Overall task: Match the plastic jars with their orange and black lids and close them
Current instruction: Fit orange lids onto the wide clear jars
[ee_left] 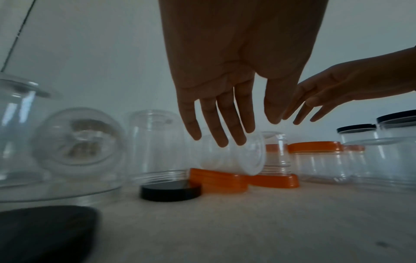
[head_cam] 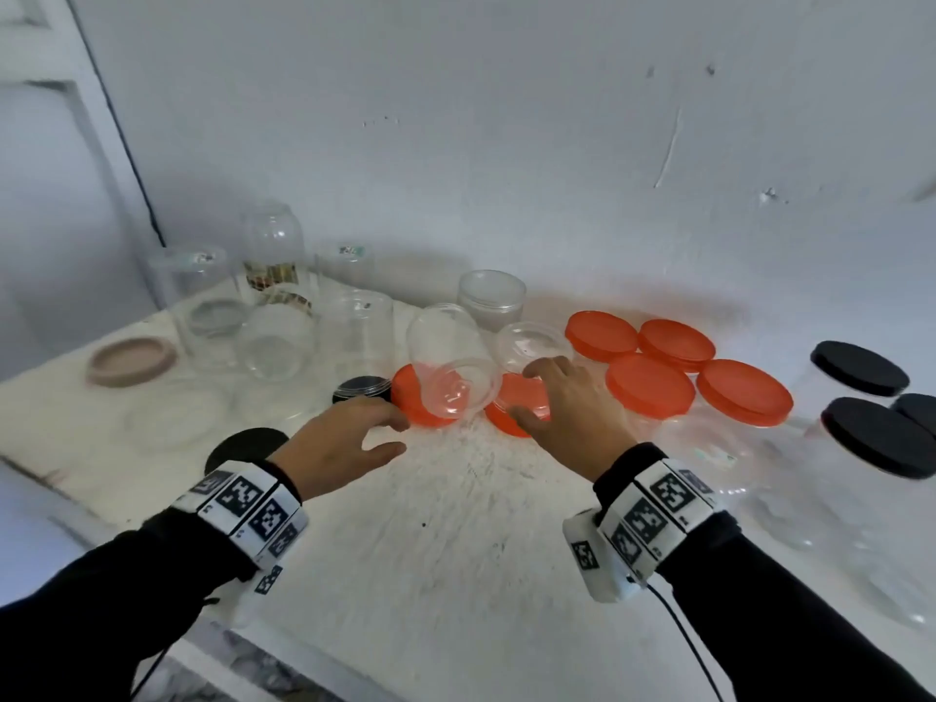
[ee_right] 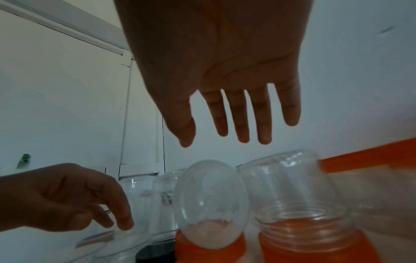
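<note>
A clear jar (head_cam: 451, 367) lies tipped over, its mouth resting on an orange lid (head_cam: 413, 405). Just right of it, a second clear jar (head_cam: 532, 344) stands mouth-down on another orange lid (head_cam: 511, 405). My left hand (head_cam: 390, 434) hovers open in front of the tipped jar (ee_left: 234, 158), touching nothing. My right hand (head_cam: 534, 392) is open above the mouth-down jar (ee_right: 297, 195), with spread fingers (ee_right: 243, 124) that hold nothing. A loose black lid (head_cam: 362, 390) lies left of the orange lids. Another black lid (head_cam: 245, 448) is half hidden behind my left wrist.
Several jars closed with orange lids (head_cam: 651, 385) stand to the right, and black-lidded jars (head_cam: 858, 367) beyond them. Several empty clear jars (head_cam: 276, 342) and a beige lid (head_cam: 131, 367) crowd the back left. The wall is close behind. The table edge (head_cam: 304, 646) runs at the front left.
</note>
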`<state>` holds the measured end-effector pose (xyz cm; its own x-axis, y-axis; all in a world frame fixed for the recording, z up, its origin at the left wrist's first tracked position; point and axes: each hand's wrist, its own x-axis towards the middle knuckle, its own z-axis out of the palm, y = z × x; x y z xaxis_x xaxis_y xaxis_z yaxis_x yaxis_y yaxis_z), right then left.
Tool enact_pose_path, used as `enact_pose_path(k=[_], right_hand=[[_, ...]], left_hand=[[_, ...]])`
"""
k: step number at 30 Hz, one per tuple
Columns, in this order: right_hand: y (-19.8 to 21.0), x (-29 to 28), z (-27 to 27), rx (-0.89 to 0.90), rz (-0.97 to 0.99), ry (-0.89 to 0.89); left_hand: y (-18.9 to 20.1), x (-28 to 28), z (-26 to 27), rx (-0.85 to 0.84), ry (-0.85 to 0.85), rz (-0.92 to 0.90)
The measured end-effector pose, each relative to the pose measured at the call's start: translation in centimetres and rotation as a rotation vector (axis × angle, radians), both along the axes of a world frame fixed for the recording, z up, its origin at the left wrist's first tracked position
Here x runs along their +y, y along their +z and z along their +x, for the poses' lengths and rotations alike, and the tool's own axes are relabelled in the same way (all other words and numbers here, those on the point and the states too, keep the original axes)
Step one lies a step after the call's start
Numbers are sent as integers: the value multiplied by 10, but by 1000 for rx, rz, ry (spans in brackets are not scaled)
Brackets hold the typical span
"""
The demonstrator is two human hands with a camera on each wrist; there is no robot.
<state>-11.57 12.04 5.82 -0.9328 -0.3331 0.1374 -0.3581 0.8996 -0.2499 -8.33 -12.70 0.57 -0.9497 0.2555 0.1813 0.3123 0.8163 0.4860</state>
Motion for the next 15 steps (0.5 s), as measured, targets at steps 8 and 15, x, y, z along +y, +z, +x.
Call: enact_pose_path(k=[8,15], right_hand=[[-14,-80,-32,39,3,-76],[-28,-108,-44,93,111,-221]], left_hand=[[-7,-95,-3,-244,-57,-255],[-16,-138,-6,-406,-170,-419]])
